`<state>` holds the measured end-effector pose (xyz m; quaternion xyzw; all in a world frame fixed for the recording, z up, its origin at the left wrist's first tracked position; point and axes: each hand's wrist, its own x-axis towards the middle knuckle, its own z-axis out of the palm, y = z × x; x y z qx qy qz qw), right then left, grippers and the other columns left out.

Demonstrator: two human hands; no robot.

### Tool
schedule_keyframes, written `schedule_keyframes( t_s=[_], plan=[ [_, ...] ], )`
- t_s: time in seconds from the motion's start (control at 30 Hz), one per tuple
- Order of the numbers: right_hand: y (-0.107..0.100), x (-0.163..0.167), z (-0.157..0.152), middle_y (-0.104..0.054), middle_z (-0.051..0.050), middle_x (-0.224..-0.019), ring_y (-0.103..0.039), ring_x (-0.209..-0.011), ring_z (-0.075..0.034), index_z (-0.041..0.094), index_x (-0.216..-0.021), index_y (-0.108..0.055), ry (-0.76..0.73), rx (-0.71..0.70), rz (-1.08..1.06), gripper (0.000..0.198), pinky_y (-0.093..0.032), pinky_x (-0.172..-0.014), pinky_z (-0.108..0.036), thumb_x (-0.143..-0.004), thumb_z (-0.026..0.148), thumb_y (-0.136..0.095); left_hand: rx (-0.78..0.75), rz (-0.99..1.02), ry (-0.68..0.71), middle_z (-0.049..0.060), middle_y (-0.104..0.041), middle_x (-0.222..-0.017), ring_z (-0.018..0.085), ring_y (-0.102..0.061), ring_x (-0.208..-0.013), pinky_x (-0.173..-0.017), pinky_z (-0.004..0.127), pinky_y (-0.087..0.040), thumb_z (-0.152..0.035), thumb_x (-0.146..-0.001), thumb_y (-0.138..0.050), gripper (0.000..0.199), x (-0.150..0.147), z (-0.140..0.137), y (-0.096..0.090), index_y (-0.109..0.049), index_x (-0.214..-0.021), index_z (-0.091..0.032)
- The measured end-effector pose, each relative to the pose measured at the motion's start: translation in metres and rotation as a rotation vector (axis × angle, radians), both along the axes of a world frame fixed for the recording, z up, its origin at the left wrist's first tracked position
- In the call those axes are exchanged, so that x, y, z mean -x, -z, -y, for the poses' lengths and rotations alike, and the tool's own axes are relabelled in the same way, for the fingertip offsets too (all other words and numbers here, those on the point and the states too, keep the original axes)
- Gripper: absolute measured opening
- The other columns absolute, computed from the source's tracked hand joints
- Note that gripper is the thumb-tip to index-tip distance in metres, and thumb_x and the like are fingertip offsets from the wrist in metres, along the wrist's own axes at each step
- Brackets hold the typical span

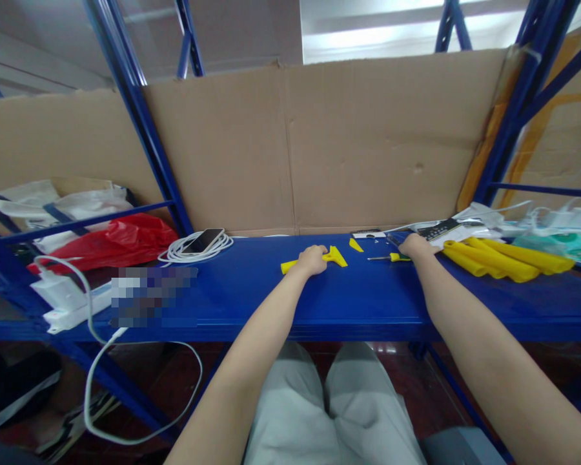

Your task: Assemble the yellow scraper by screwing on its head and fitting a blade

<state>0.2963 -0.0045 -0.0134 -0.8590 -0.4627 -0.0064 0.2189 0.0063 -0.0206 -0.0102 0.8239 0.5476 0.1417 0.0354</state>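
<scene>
My left hand [312, 260] is wrapped around the handle of a yellow scraper [336, 256], its flared head pointing right and its handle end sticking out on the left. A small yellow triangular piece [356, 245] lies just beyond the scraper's head. My right hand [416, 246] is low over the blue shelf top with fingers bent together, beside a small clear plastic piece; what they hold is too small to make out. Right by this hand lies a screwdriver [392, 258] with a yellow handle, its shaft pointing left.
Several yellow handle-like tubes [503, 258] lie to the right, with a black-and-white packet [438, 231] behind them. On the left are a phone [204, 241] on a coiled white cable, a red bag [121, 239] and a power strip [80, 310]. Cardboard [368, 142] stands along the back.
</scene>
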Motion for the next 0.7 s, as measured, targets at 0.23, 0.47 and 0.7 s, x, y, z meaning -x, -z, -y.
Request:
schedule_keyframes(
  t_s=[0.23,0.47,0.7],
  plan=[
    [-0.027,0.031,0.027,-0.062,-0.021,-0.114,-0.056,-0.11,-0.032,0.011,-0.109,-0.065,0.025,-0.076,0.205,0.033,-0.035,-0.095,-0.05,-0.082,0.017,-0.046,-0.016,-0.02,0.011,0.006,-0.057,-0.13,0.022,-0.053,-0.119,-0.1,0.032,-0.04,-0.028,-0.084,-0.057,0.039,0.0,0.002,-0.001,-0.059,-0.122,-0.022],
    [-0.042,0.061,0.034,-0.07,-0.011,-0.102,-0.062,-0.101,-0.027,0.021,-0.1,-0.069,-0.33,-0.312,0.171,0.027,-0.045,-0.084,-0.035,-0.088,0.029,-0.046,-0.026,-0.039,0.026,0.007,-0.058,-0.129,0.022,-0.054,-0.118,-0.098,0.03,-0.041,-0.024,-0.084,-0.057,0.039,0.0,0.003,-0.002,-0.059,-0.123,-0.021],
    [-0.033,0.084,0.029,-0.072,-0.006,-0.095,-0.066,-0.086,-0.018,0.018,-0.1,-0.069,-0.624,-0.566,0.029,0.027,-0.048,-0.081,-0.027,-0.083,0.019,-0.048,-0.039,-0.041,0.039,0.007,-0.06,-0.127,0.022,-0.055,-0.116,-0.096,0.028,-0.042,-0.022,-0.084,-0.058,0.038,0.001,0.001,-0.001,-0.061,-0.121,-0.021]
  ],
)
